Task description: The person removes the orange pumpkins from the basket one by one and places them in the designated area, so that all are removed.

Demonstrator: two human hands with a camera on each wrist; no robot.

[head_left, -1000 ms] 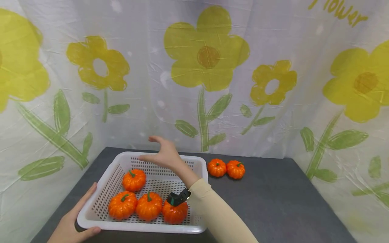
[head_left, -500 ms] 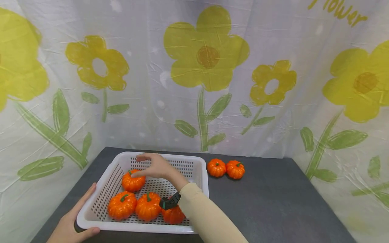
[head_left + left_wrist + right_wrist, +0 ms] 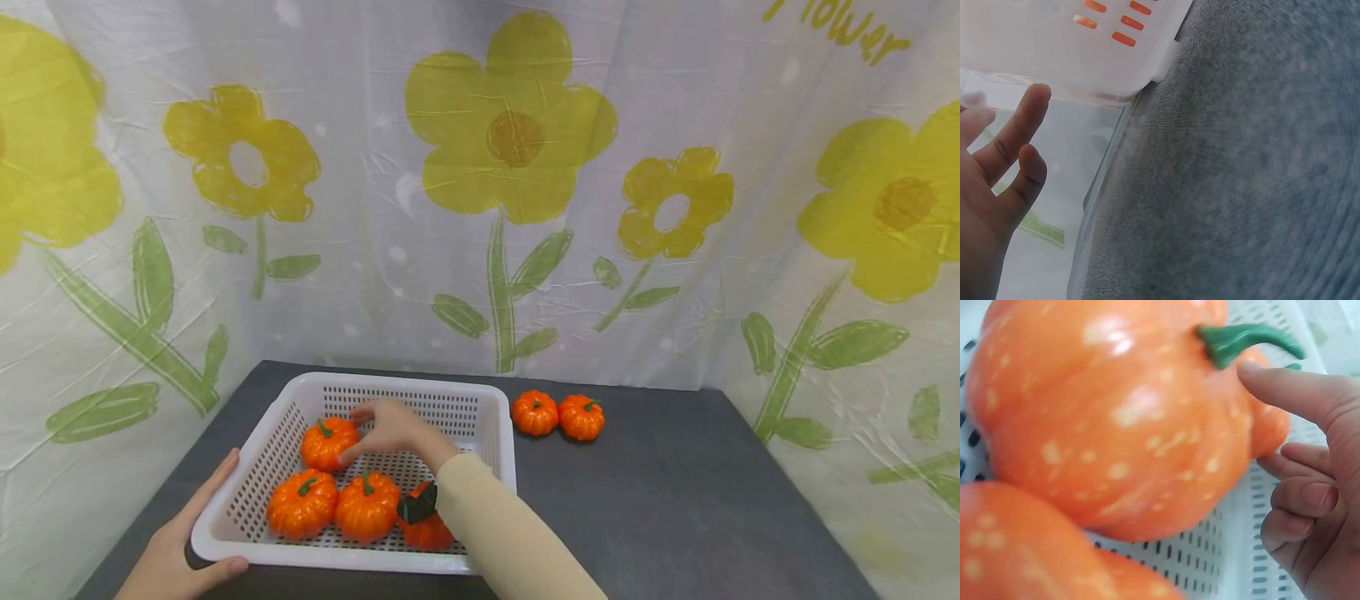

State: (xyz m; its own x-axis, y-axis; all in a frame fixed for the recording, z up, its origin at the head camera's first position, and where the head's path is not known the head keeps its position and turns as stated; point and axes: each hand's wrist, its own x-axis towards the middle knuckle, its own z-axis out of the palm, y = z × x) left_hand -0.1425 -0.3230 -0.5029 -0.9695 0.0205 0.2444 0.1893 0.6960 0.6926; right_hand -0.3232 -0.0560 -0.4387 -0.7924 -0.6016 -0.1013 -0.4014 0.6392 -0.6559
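Note:
A white perforated plastic basket [image 3: 352, 560] stands on the dark table with several orange toy pumpkins inside. My left hand [image 3: 168, 550] rests at its front left corner, thumb along the front rim and extended fingers against the left side. In the left wrist view, fingers [image 3: 1032, 112] meet the basket's outer wall [image 3: 1060, 56]. My right hand [image 3: 393, 435] is inside the basket, beside the back pumpkin [image 3: 327, 446], with thumb and forefinger spread at its right side. In the right wrist view, a nearer pumpkin [image 3: 1116, 419] partly hides that pumpkin [image 3: 1267, 422]; firm contact is unclear.
Pumpkins line the basket's front: one at left [image 3: 302, 506], one in the middle [image 3: 367, 510], one at right [image 3: 427, 531] partly behind my right wrist. Outside the basket, two more pumpkins [image 3: 535, 413] sit at the back. A flower-printed curtain [image 3: 360, 208] surrounds the table [image 3: 675, 500].
My right hand has come down from above the basket's back rim, moving left over the back pumpkin, then to its right side. The left hand and basket stay where they were.

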